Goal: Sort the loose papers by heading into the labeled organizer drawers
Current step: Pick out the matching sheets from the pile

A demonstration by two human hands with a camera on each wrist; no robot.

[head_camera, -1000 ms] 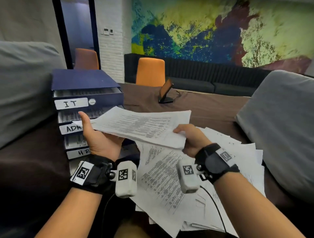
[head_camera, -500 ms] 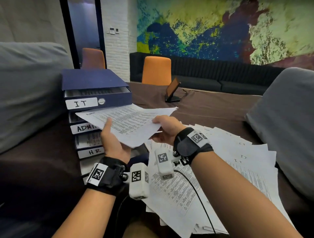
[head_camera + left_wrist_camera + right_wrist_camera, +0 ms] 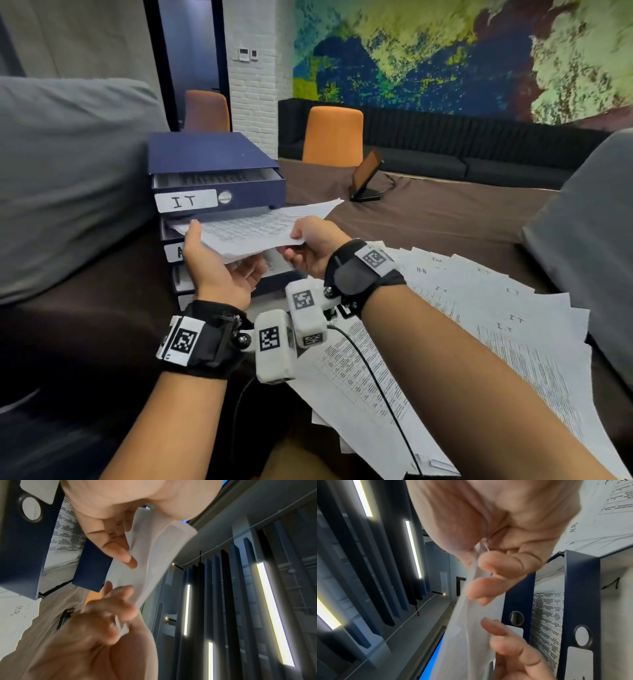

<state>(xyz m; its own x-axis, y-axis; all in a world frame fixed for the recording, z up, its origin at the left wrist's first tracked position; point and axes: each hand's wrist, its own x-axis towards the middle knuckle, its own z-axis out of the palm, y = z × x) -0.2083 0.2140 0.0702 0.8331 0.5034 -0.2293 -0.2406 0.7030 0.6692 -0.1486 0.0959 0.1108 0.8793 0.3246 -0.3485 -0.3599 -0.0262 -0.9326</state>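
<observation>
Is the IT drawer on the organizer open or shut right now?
Open, partway. The IT drawer juts out past the organizer top, and printed sheets show lying inside it. How full it is, cannot tell.

The dark brown table (image 3: 445, 219) carries a blue drawer organizer (image 3: 212, 161) at the left, a wide fan of printed papers (image 3: 496, 325) at the right, and a small tilted tablet stand (image 3: 366, 176) further back

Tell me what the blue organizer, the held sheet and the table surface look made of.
Blue organizer: likely board or plastic with a matte navy finish; flat panels, no glare. Held sheet: thin white printed paper; it bends between left hand and right hand. Table: covered in matte brown cloth, judging by soft folds; what lies beneath is hidden.
</observation>
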